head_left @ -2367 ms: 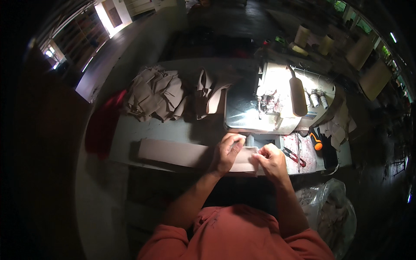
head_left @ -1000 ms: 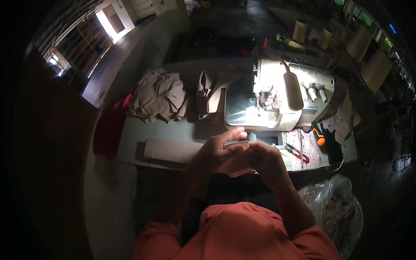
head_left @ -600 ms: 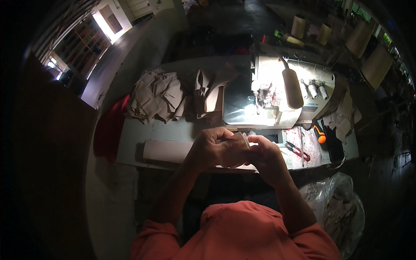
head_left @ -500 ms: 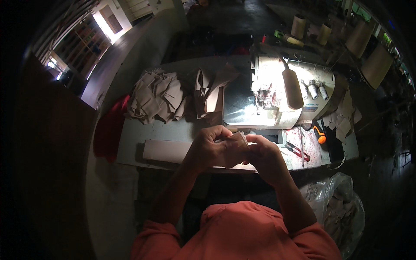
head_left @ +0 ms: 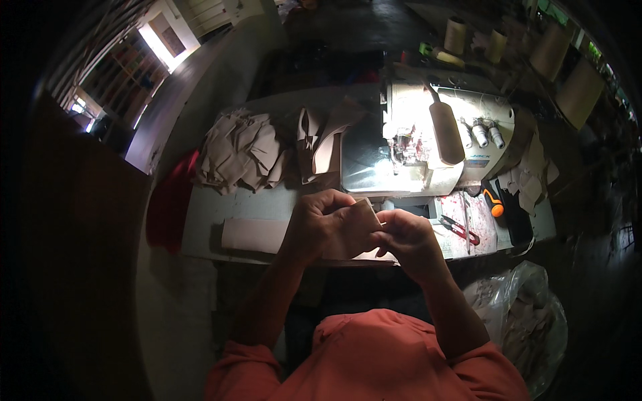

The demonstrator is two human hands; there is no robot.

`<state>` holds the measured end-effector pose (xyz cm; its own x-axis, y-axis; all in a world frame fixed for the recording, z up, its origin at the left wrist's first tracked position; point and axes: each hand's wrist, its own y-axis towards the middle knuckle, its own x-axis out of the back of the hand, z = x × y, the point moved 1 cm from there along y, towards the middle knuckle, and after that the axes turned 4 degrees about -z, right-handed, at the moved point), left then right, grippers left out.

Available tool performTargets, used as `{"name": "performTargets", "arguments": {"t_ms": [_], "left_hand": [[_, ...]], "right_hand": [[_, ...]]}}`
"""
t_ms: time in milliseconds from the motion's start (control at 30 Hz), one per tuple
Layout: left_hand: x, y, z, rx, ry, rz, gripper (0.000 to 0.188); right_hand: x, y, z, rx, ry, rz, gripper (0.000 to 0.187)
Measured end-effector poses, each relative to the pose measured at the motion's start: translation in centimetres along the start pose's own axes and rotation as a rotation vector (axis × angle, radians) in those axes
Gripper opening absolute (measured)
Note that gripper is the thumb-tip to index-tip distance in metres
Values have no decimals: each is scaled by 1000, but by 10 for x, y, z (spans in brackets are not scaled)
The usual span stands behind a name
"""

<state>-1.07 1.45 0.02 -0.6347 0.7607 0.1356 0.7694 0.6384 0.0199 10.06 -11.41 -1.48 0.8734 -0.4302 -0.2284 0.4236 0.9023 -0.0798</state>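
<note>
My left hand (head_left: 319, 224) and my right hand (head_left: 409, 240) are raised together in front of the table edge, both pinching a small beige fabric piece (head_left: 358, 227) between their fingers. The piece stands up between the two hands, with its top corner near the front of the white sewing machine (head_left: 428, 134). The machine's lamp lights its needle area just beyond the hands. A long beige fabric strip (head_left: 251, 234) lies flat on the table to the left of my left hand.
A heap of beige cut pieces (head_left: 241, 150) sits at the table's back left, with more pieces (head_left: 317, 137) beside the machine. Red-handled snips (head_left: 460, 228) and an orange tool (head_left: 493, 204) lie right of the machine. A plastic bag of scraps (head_left: 525, 321) stands by my right side. Thread cones (head_left: 455, 33) are behind.
Both hands lifted off the strip on the table and came together, raising a small beige piece between them; since half a second ago they barely moved.
</note>
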Motion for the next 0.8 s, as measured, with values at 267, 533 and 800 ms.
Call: {"name": "performTargets", "arguments": {"t_ms": [267, 533, 800], "left_hand": [[-16, 24, -5, -212, 245, -53, 14], [-43, 75, 20, -776, 827, 61, 11], [-42, 77, 21, -628, 767, 29, 12]], "right_hand": [[9, 5, -4, -74, 79, -115, 12], [33, 26, -46, -18, 231, -281, 14], [26, 20, -50, 87, 257, -332, 15]]}}
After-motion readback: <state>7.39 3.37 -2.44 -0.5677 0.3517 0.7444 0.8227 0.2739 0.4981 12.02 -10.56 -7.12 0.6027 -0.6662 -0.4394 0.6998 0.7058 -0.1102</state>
